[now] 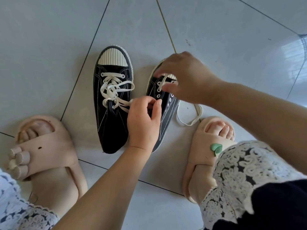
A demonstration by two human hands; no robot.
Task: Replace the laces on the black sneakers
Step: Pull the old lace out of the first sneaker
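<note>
Two black canvas sneakers with cream toe caps lie on the tiled floor. The left sneaker (pixel 110 107) is laced, its cream lace (pixel 114 87) tied in a loose bow. The right sneaker (pixel 163 103) is tilted on its side and only its upper eyelets carry lace. My left hand (pixel 142 120) grips the right sneaker's collar edge, thumb and fingers curled. My right hand (pixel 184 77) reaches over the toe end and pinches the cream lace near the top eyelets. A loose loop of the same lace (pixel 189 118) trails on the floor to the right of the shoe.
My feet in beige slides flank the sneakers, left foot (pixel 43 146) and right foot (pixel 214 141) with a green charm (pixel 216 148). Lace-trimmed fabric covers both knees at the bottom corners. Grey floor tiles (pixel 49 39) stretch beyond.
</note>
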